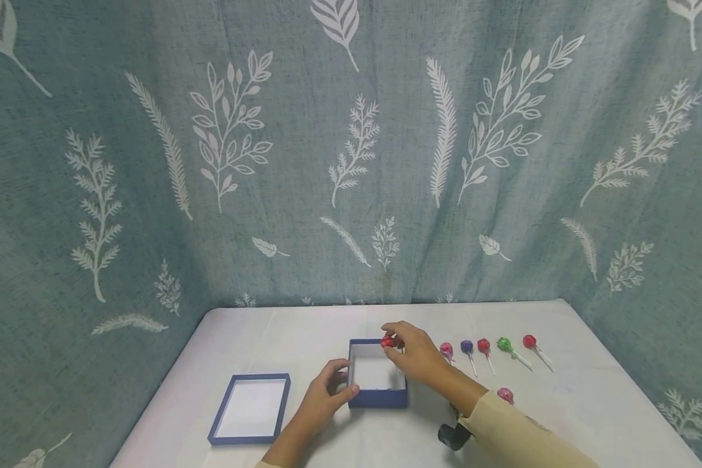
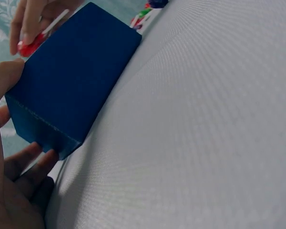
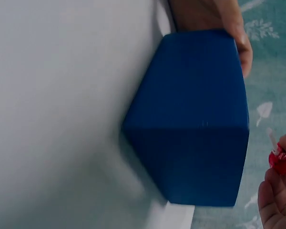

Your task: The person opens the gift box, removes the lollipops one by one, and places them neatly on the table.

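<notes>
A blue box [image 1: 377, 399] with a white inside stands open-topped in the middle of the table. My left hand [image 1: 322, 398] grips its left side, the thumb near the front corner and the fingers along the wall. Over the box's far right rim, my right hand [image 1: 419, 354] pinches a red lollipop [image 1: 388, 341] by its wrapped head. In the right wrist view the white stick of that lollipop [image 3: 282, 163] points upward in the picture. The left wrist view shows the outer walls of the box [image 2: 81, 67]; its inside is hidden there.
Left of the box lies a blue-rimmed lid [image 1: 248, 409], white side up. To the right, a row holds pink [image 1: 446, 350], purple [image 1: 467, 346], red [image 1: 483, 345], green [image 1: 505, 344] and red [image 1: 529, 341] lollipops. Another pink lollipop [image 1: 506, 394] shows beside the right sleeve. A patterned curtain [image 1: 351, 260] surrounds the table.
</notes>
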Motion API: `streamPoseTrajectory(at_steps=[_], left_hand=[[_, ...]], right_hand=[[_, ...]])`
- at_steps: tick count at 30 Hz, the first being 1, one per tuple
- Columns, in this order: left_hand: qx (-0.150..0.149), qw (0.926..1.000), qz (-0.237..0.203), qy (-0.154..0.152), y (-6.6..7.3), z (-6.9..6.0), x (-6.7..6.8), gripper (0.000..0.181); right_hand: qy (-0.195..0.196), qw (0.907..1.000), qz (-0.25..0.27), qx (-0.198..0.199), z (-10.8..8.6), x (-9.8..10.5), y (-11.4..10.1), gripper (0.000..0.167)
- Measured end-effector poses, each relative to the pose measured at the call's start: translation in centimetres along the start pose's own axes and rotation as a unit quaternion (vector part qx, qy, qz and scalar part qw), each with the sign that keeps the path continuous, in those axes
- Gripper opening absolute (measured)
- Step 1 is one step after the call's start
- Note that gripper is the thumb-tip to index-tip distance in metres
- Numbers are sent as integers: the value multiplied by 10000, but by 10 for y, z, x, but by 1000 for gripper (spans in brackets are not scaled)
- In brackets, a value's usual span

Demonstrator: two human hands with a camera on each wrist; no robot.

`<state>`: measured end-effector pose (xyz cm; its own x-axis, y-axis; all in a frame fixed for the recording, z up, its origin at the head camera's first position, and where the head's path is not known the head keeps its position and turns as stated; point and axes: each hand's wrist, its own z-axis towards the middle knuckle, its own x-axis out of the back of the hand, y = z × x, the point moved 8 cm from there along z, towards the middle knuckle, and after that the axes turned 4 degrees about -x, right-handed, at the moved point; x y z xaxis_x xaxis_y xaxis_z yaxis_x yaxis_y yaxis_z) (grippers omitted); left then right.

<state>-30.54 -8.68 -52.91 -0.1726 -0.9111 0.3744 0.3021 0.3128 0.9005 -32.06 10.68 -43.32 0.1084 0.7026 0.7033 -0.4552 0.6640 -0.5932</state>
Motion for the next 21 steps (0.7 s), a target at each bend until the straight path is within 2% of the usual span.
streamPoseTrajectory(at_steps=[2, 3, 6, 9, 11, 13, 16, 18, 21], left_hand=[[-7, 10000, -6, 17, -6, 1, 0, 50], [-1, 10000, -32, 4, -5, 0, 0, 50], [3, 9999, -129, -40, 11, -5, 2, 49], [-83, 9999, -105, -44, 13, -6, 3, 49], [-141, 9999, -78, -25, 6, -5, 3, 49], [-145, 9999, -54, -12, -6, -3, 1, 50], [-52, 10000, -57, -32, -6, -2, 0, 51], [1, 9999, -78, -73, -3, -2, 0, 51], [58, 9998, -125, -144, 12, -5, 2, 50]], right_hand=[[84, 9999, -84, 92, -1, 5, 3, 36], [113, 9998, -105, 122, -2, 8, 4, 36], [63, 9998, -165, 72, -3, 15, 9, 34], [-97, 9996, -271, -33, -2, 20, 13, 31], [-182, 9992, -349, -29, -2, 24, 15, 28], [-192, 9990, -405, 34, -2, 29, 17, 25], [-174, 9988, -457, 19, -4, 38, 23, 23], [-166, 9986, -506, -73, -6, 43, 29, 23], [-192, 9977, -604, -254, -11, 48, 37, 23]])
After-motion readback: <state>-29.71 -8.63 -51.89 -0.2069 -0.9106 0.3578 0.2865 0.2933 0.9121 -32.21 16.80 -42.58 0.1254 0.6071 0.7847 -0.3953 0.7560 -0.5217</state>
